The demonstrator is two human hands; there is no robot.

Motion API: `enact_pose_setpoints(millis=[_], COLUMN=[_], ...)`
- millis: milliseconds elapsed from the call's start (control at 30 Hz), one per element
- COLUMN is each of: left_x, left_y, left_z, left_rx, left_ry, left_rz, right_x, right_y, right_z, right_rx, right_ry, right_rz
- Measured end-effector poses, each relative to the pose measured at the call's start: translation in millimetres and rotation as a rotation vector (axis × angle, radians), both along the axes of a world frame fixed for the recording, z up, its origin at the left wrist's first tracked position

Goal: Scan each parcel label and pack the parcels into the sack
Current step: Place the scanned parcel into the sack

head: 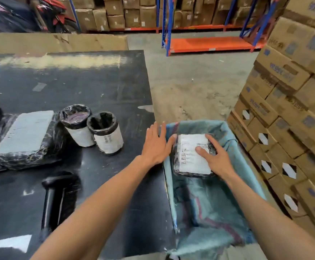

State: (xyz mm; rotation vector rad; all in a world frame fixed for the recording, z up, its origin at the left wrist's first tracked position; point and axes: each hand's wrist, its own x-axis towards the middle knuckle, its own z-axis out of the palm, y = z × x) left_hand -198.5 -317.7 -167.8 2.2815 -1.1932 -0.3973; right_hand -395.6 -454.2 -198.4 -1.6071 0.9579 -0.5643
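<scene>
the right hand [216, 158] grips a black plastic-wrapped parcel with white label [191, 156] inside the blue-green woven sack [209, 212], the left hand [155, 145] is spread open, empty.

Right hand [216, 156] grips labelled parcel [192, 156] over open sack [215, 209]; left hand [155, 145] spread, thumb touching parcel.

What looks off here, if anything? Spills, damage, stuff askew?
Nothing stands out. The right hand holds a black-wrapped parcel over the open sack, the left hand open beside it. Two cylindrical parcels stand upright on the table; the scanner lies flat.
</scene>
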Motion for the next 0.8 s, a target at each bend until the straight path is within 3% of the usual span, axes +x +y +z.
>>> enact_pose_setpoints(millis=[100, 200, 433, 667, 733, 800], left_x=[9.4, 15.2, 16.2, 19.2, 19.6, 19.5], left_y=[-10.5, -13.0, -12.3, -12.9, -12.9, -13.2], left_z=[-21.2, -37.6, -41.2, -48.4, -50.2, -50.0], left_rx=[0.143, 0.156, 0.14, 0.149, 0.153, 0.153], left_ry=[-0.173, -0.245, -0.241, -0.29, -0.305, -0.31], left_rz=[-0.054, -0.044, -0.049, -0.05, -0.049, -0.049], right_x=[5.0, 13.7, 44.7, 71.4, 70.1, 69.8], right_y=[-5.3, -8.6, -12.9, -2.0, -0.6, -3.5], right_z=[-42.3, -83.5, -150.5, -187.1, -199.9, -209.2], right_rx=[0.073, 0.116, 0.244, 0.31, 0.264, 0.128], right_ry=[0.058, 0.135, 0.304, 0.275, 0.315, 0.486], right_rz=[0.037, 0.091, 0.115, 0.166, 0.223, 0.331])
